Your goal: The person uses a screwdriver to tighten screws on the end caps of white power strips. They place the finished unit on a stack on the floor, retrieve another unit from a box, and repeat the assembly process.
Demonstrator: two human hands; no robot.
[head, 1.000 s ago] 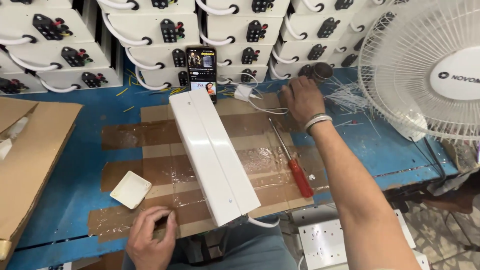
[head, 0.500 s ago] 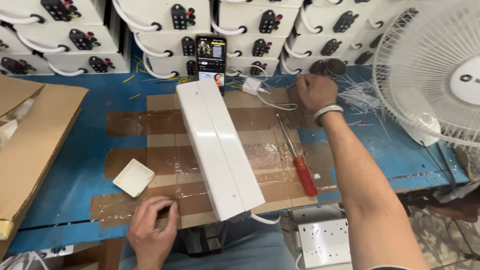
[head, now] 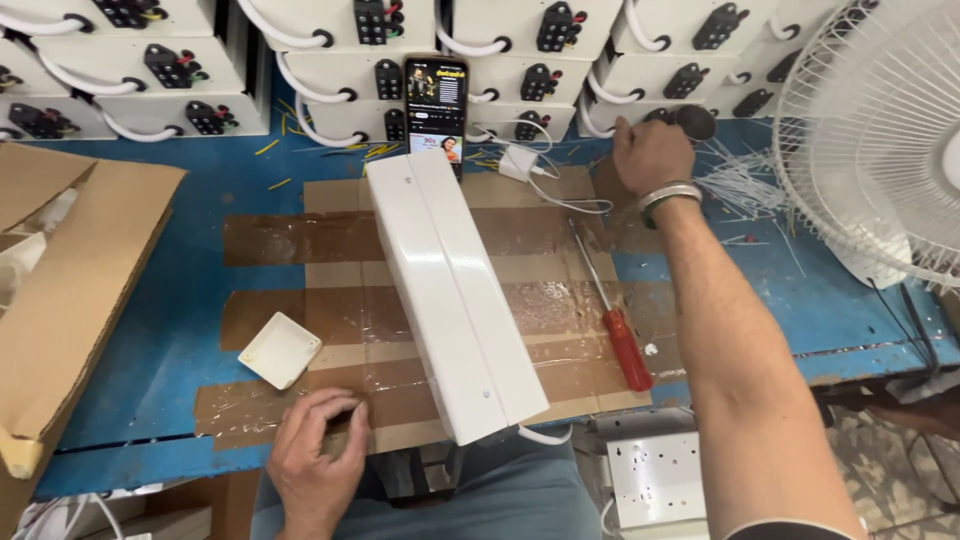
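Observation:
A long white box-shaped housing (head: 455, 300) lies lengthwise on a taped cardboard sheet (head: 300, 240) on the blue workbench. My left hand (head: 315, 455) rests near the front edge of the cardboard, fingers curled as if pinching something small that I cannot make out. My right hand (head: 650, 155) reaches to the back right, closed at a small dark round object (head: 695, 122) by the stacked units; what it grips is hidden. A red-handled screwdriver (head: 618, 325) lies right of the housing.
A small white square cover (head: 280, 350) lies left of the housing. A phone (head: 436, 105) stands propped at the back with a white charger (head: 518, 162). Stacked white units (head: 330, 60) line the rear. A fan (head: 880, 140) stands right, a cardboard box (head: 70, 290) left, white ties (head: 745, 180) nearby.
My right hand has stretched farther back toward the dark round object. My left hand stays at the front edge of the cardboard. The view has shifted slightly.

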